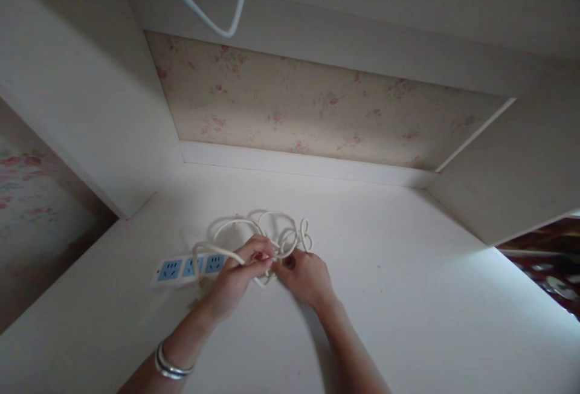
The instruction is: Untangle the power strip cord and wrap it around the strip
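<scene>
A white power strip (188, 267) with blue sockets lies on the white desk top (408, 273), left of centre. Its white cord (258, 228) lies in tangled loops just behind my hands. My left hand (238, 276), with silver bangles on the wrist, is closed around a length of the cord close to the strip's right end. My right hand (306, 276) is closed beside it, pinching the same bunch of cord. Both hands touch each other over the tangle.
The desk sits in a white alcove with side panels (90, 98) left and right and floral wallpaper (317, 104) at the back. A white wire hanger (217, 13) hangs overhead. Dark clutter (553, 267) shows past the right panel.
</scene>
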Demonstrator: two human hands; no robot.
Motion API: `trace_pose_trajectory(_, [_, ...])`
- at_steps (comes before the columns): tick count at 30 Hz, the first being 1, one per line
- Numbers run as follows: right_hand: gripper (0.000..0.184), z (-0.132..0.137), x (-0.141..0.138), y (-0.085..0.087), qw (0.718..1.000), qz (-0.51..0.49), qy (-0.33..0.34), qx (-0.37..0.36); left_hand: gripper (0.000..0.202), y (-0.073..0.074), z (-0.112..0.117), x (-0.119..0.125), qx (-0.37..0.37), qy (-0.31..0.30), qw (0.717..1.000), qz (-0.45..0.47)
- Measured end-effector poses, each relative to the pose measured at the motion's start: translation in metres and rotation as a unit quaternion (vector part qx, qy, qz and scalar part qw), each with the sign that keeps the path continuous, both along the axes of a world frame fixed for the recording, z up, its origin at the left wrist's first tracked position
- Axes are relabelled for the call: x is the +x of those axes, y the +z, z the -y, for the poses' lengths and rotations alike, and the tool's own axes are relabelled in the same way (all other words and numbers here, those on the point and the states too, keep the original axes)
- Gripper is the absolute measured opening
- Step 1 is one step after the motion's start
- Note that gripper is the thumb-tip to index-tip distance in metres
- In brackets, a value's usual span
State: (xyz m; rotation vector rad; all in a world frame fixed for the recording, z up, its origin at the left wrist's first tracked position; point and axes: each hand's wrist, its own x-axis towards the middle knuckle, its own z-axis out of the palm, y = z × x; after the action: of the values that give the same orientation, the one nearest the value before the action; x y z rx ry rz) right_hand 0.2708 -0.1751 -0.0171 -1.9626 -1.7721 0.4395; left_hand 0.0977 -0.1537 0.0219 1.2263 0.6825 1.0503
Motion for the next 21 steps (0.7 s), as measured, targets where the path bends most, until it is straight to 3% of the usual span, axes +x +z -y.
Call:
trace_pose_trajectory(3, [0.019, -0.002, -0.002, -0.003, 1.000, -0.022, 0.002, -0.006, 0.008, -0.002, -0.001, 0.003, -0.017, 0.029, 0.994, -0.103])
trace_pose_trajectory(7, [0.014, -0.007, 0.001, -0.006, 0.990, -0.140, -0.034, 0.000, 0.022, -0.008, -0.002, 0.006, -0.096, -0.012, 0.985, -0.140])
trace_pose_trajectory(9, [0.018, -0.009, 0.001, -0.007, 0.964, -0.258, -0.058, -0.006, 0.029, -0.010, -0.001, 0.008, -0.095, -0.031, 0.985, -0.138])
trace_pose_trajectory(13, [0.029, -0.011, -0.001, -0.008, 0.888, -0.450, -0.097, -0.018, 0.033, -0.011, 0.000, 0.011, -0.091, -0.022, 0.989, -0.118])
trace_pose_trajectory(17, [0.029, -0.012, -0.005, -0.007, 0.848, -0.521, -0.093, -0.033, 0.036, -0.013, -0.004, 0.010, -0.064, 0.005, 0.992, -0.106])
trace_pose_trajectory(21, [0.038, -0.013, -0.007, -0.008, 0.821, -0.564, -0.086, -0.035, 0.040, -0.023, -0.010, 0.009, -0.035, 0.033, 0.987, -0.150])
